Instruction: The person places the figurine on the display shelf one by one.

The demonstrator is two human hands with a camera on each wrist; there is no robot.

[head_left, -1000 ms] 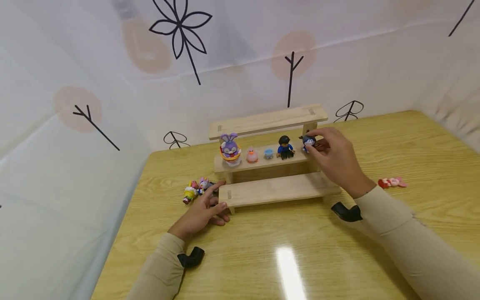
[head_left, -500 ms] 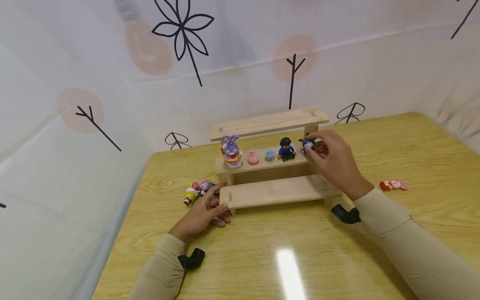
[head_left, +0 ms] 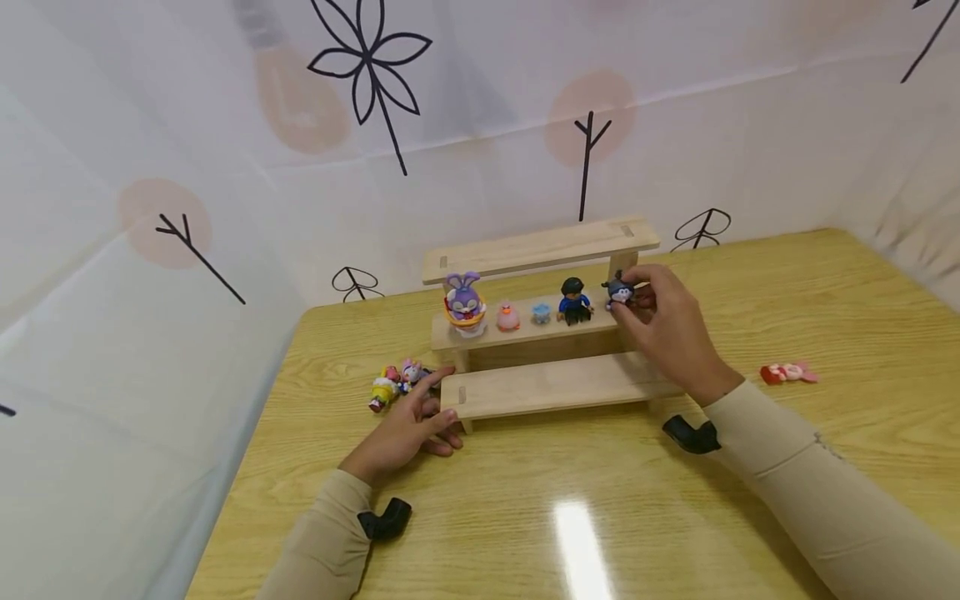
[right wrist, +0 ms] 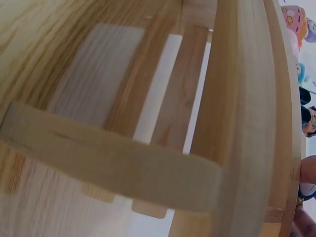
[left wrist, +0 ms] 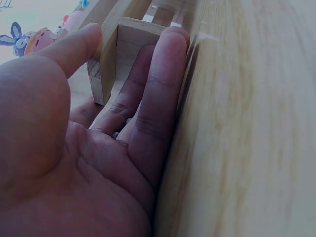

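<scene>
My right hand (head_left: 667, 325) pinches a small dark toy figurine (head_left: 620, 293) with a pale face, between thumb and index finger. The figurine is upright at the right end of the middle shelf (head_left: 495, 337). My left hand (head_left: 405, 425) holds the left end of the lowest shelf (head_left: 555, 387), thumb at its front edge and index finger at the back corner. On the middle shelf stand a purple rabbit figurine (head_left: 465, 307), a pink bird toy (head_left: 507, 317), a tiny blue toy (head_left: 542, 313) and a toy figure in blue and black (head_left: 574, 304).
The top shelf (head_left: 540, 250) of this wooden stand rises behind. A yellow-clad figurine (head_left: 385, 387) and a pink-eared one (head_left: 412, 373) lie on the table (head_left: 487, 517) by the left hand. A red and pink figurine (head_left: 789, 372) lies at the right. A patterned cloth (head_left: 480, 158) hangs behind.
The dark figurine has turned slightly under the right fingers, and more of its face shows. The left hand stays on the lowest shelf. The whole view has shifted a little.
</scene>
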